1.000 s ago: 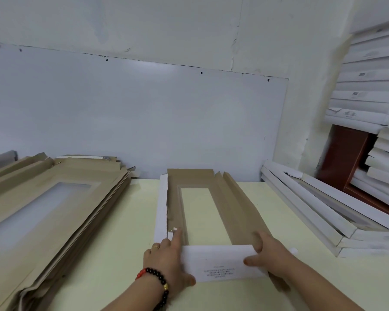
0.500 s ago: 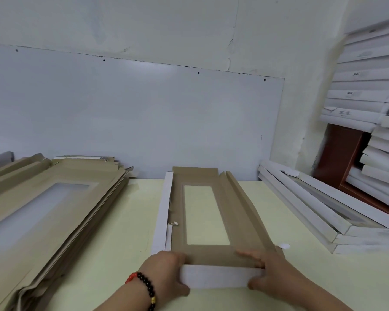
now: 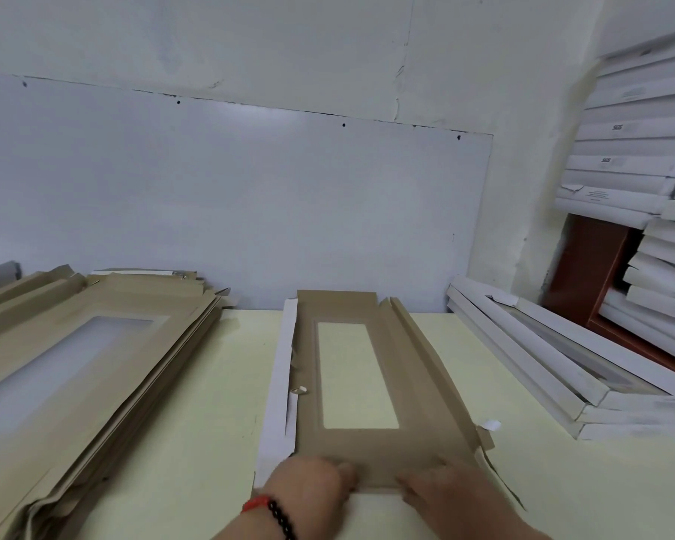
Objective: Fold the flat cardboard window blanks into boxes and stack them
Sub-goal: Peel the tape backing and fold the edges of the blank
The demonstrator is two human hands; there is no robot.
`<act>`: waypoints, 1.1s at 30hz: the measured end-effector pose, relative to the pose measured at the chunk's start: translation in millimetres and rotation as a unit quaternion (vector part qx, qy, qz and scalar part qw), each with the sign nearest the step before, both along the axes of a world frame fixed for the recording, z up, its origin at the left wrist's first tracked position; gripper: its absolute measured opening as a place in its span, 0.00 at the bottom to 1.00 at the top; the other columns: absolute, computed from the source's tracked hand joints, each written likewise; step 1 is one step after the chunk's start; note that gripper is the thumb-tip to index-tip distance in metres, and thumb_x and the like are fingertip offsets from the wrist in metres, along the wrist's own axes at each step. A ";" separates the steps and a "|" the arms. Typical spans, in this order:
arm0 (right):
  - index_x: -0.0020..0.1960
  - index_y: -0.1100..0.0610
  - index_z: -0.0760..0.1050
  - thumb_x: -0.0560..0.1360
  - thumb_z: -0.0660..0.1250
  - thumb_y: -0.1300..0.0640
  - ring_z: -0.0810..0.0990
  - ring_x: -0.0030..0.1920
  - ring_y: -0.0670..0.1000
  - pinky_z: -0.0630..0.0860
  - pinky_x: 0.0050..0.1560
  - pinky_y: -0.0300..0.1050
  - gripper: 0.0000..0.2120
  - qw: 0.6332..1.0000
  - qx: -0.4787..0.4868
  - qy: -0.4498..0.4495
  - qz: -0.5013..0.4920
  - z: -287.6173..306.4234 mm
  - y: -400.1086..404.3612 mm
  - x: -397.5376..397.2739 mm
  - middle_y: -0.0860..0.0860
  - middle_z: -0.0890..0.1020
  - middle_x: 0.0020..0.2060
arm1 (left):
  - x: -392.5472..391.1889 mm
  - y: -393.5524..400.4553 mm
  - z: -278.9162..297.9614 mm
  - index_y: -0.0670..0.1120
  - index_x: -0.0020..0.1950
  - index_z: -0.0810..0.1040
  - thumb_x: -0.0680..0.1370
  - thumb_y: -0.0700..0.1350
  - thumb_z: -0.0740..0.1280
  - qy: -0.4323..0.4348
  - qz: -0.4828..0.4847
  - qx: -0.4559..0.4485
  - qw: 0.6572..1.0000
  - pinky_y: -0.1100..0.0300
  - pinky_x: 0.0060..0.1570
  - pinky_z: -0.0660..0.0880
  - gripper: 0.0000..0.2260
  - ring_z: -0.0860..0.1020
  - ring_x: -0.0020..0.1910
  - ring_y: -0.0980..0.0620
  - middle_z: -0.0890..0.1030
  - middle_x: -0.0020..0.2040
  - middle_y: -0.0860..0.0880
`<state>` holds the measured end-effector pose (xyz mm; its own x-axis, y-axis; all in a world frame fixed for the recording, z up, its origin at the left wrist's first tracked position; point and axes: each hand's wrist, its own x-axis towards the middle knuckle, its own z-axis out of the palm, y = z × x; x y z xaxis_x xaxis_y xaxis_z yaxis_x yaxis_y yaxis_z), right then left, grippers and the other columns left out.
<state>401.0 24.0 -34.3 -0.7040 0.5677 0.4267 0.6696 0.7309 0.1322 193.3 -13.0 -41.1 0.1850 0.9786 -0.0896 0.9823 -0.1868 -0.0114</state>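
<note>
Brown cardboard window blank [image 3: 351,383]: I press its near flap with my left hand [image 3: 308,487] curled, right hand [image 3: 445,489] flat-fingered. Uneven pressure could skew the crease.

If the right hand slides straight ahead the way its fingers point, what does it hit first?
The right hand lies on the near end of the cardboard blank, fingers pointing up and left. Going on, it would likely cross bare brown cardboard to the near edge of the window cutout. Nothing else stands there.
</note>
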 end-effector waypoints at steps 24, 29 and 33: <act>0.73 0.53 0.57 0.79 0.33 0.42 0.34 0.76 0.51 0.40 0.72 0.46 0.30 0.984 0.030 -0.140 -0.101 -36.2 5.7 1.8 0.55 0.41 0.78 | -15.5 -22.2 4.5 0.39 0.76 0.57 0.83 0.46 0.46 0.173 -0.126 0.056 0.975 0.39 0.71 0.34 0.22 0.58 0.76 0.43 0.57 0.77 0.39; 0.49 0.54 0.86 0.81 0.33 0.43 0.52 0.76 0.43 0.42 0.72 0.43 0.41 0.980 0.014 -0.151 -0.127 -20.2 6.1 27.6 0.46 0.84 0.52 | -28.4 -34.8 7.1 0.52 0.50 0.85 0.75 0.54 0.59 0.166 -0.013 0.080 0.983 0.42 0.72 0.42 0.16 0.77 0.58 0.64 0.82 0.55 0.62; 0.46 0.51 0.86 0.82 0.33 0.45 0.83 0.50 0.40 0.43 0.72 0.46 0.41 0.978 0.011 -0.175 -0.117 -11.6 9.6 44.2 0.45 0.85 0.48 | -35.5 -32.1 6.9 0.45 0.59 0.82 0.74 0.43 0.29 0.204 -0.049 0.123 0.970 0.42 0.74 0.44 0.40 0.81 0.57 0.53 0.81 0.59 0.47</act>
<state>445.2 33.7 -45.8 -0.6615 0.7237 0.1968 0.7287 0.5581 0.3968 157.8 -45.1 -34.2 0.2765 0.9593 0.0581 0.8640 -0.2217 -0.4521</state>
